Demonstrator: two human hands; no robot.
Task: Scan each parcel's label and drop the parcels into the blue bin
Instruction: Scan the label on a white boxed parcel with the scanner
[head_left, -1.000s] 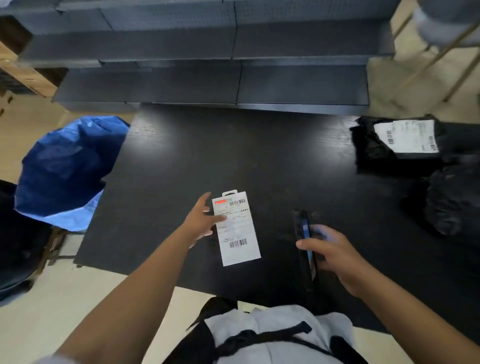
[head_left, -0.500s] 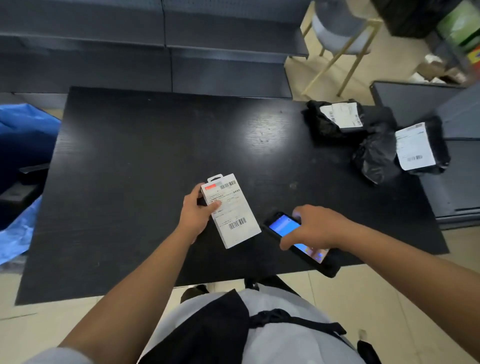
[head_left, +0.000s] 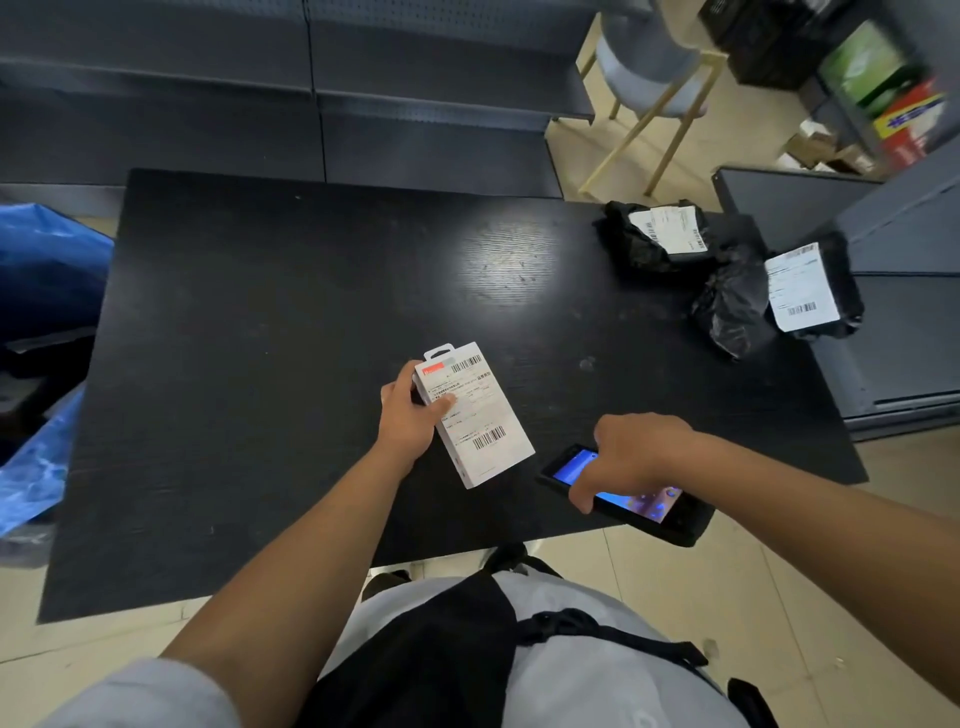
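The left hand (head_left: 410, 415) grips a white boxed parcel (head_left: 475, 413) label-up at frame centre over the black table (head_left: 260, 338), while the right hand (head_left: 631, 452) curls round a lit handheld scanner (head_left: 631, 496) at the table's near edge. Two black bagged parcels (head_left: 727, 270) crowd the upper-right corner; the blue bin (head_left: 41, 322) sits beyond the left edge, bare tabletop between.

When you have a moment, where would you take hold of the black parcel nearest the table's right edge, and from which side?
Probably grip the black parcel across its long edges from above, beside the white label. It lies flat, label up, so a top approach keeps the barcode uncovered. The crumpled bag crowds its left, so the right side looks freer.
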